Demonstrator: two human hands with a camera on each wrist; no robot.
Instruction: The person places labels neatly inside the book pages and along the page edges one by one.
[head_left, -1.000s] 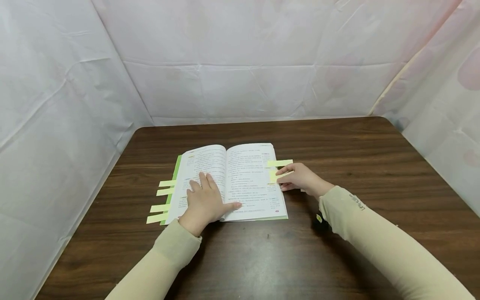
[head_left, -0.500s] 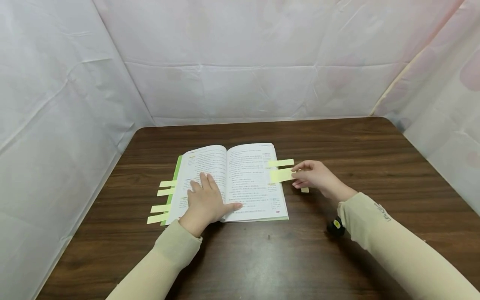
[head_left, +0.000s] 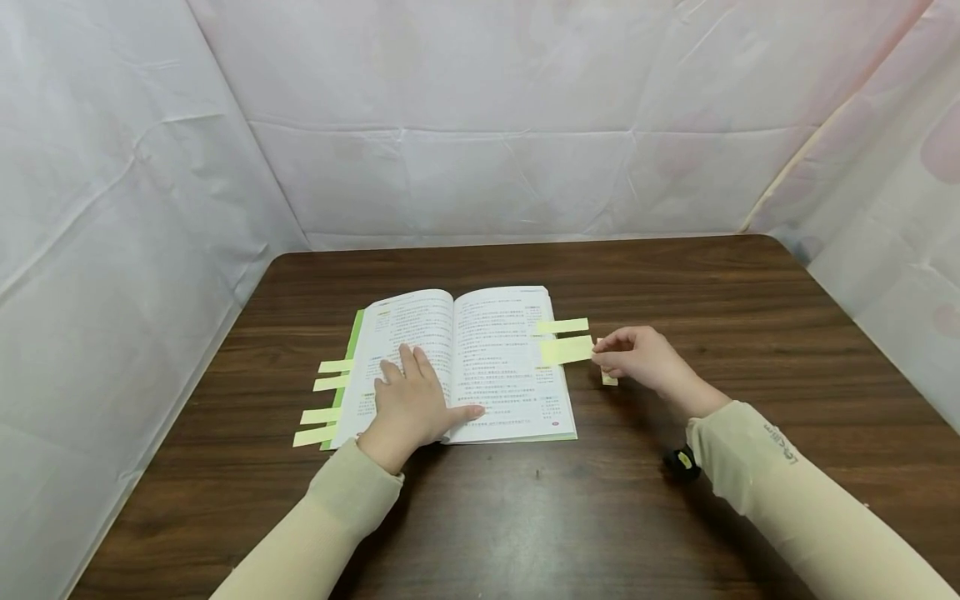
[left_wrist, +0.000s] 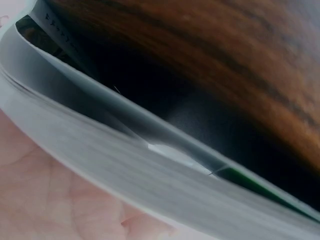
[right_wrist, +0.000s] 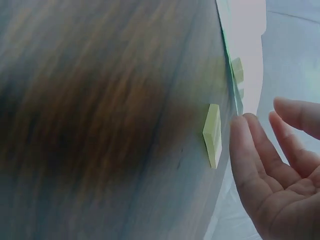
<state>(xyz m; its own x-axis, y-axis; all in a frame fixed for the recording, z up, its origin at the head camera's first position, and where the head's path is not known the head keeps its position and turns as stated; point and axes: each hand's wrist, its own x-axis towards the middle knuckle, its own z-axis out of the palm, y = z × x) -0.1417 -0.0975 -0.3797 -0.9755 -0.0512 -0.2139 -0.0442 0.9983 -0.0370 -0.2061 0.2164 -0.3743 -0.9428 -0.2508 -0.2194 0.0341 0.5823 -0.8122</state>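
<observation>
An open book (head_left: 495,392) with printed pages lies on the table. My left hand (head_left: 408,400) rests across its middle with fingers spread, pressing on the pages. In the left wrist view the book's page edges (left_wrist: 100,150) cross in front of the palm. From the right page a wide yellow sticky note (head_left: 566,351) sticks out, below a narrower strip (head_left: 562,326). My right hand (head_left: 637,362) hovers at the wide note's outer end, fingertips close to it. A gap shows between thumb and fingers in the right wrist view. Beside those fingers lies a yellow sticky-note pad (right_wrist: 212,135), partly hidden in the head view.
Several yellow strips (head_left: 318,417) stick out past the book's left edge, over its green cover (head_left: 354,337). The dark wooden table (head_left: 510,525) extends around the book. White sheeting (head_left: 480,183) stands behind and on both sides.
My right hand has moved right, off the page edge and along the wide sticky note to its outer end, uncovering that note and part of the pad. The left hand has stayed put.
</observation>
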